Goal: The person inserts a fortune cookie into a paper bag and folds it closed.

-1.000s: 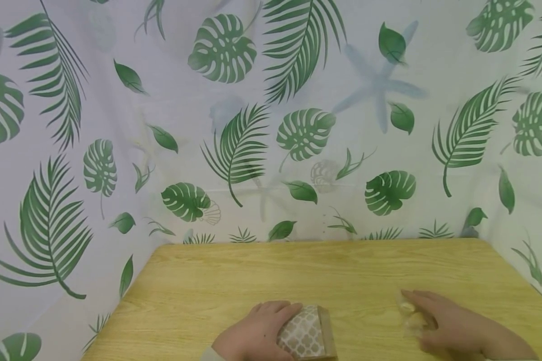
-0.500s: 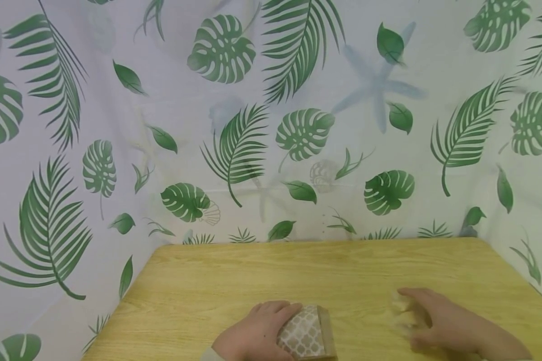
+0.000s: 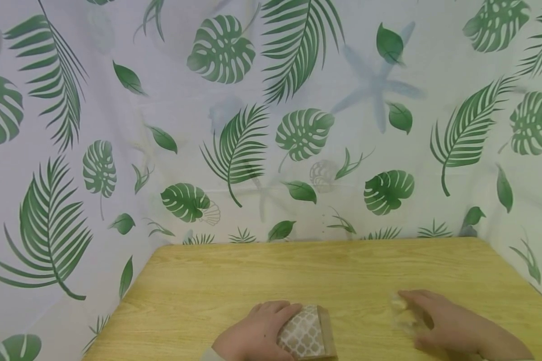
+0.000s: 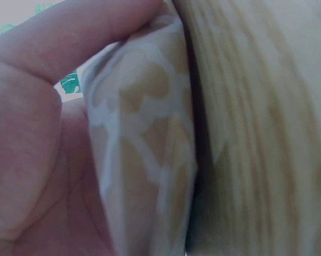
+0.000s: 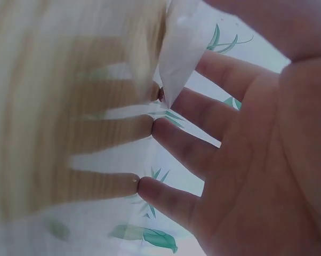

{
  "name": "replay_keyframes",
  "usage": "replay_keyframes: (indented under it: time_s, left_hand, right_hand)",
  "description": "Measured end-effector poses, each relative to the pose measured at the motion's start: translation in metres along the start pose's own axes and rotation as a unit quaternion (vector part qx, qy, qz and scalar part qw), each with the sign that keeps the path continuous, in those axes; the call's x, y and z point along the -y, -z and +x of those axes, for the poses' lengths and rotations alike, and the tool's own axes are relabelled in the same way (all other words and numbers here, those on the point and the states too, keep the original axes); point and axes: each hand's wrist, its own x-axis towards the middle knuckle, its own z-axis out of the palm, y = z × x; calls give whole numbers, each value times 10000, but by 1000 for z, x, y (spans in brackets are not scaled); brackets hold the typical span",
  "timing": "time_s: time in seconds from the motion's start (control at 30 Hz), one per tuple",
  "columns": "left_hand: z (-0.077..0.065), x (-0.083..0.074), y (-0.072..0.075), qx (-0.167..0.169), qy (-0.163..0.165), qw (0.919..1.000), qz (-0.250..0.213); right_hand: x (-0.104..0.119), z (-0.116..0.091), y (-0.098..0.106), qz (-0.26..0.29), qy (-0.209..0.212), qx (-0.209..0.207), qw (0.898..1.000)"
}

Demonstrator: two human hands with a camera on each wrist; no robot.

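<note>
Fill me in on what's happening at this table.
A person is working with both hands. The left hand holds a tan-and-white patterned packet on the wood-grain table. The right hand, some way off to the right, has a thin whitish sheet between thumb and fingers, with its fingertips down on the tabletop. The sheet is blurred in the head view, so I can't tell exactly what it is.

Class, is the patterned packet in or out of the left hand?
In: head view shows the left hand curled round the patterned packet.
</note>
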Motion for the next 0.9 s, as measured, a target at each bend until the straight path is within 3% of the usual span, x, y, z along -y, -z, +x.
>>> replay_keyframes:
  time_s: [0.57,0.9]
  left_hand:
    - [-1,-3,0,-15,45,10000,51]
    - [0,-1,-1,-42,14,10000,69]
  right_hand:
    - [9,6,-2,-434,-35,-618,9971]
    - [23,13,-10,-727,602,-1004,9905]
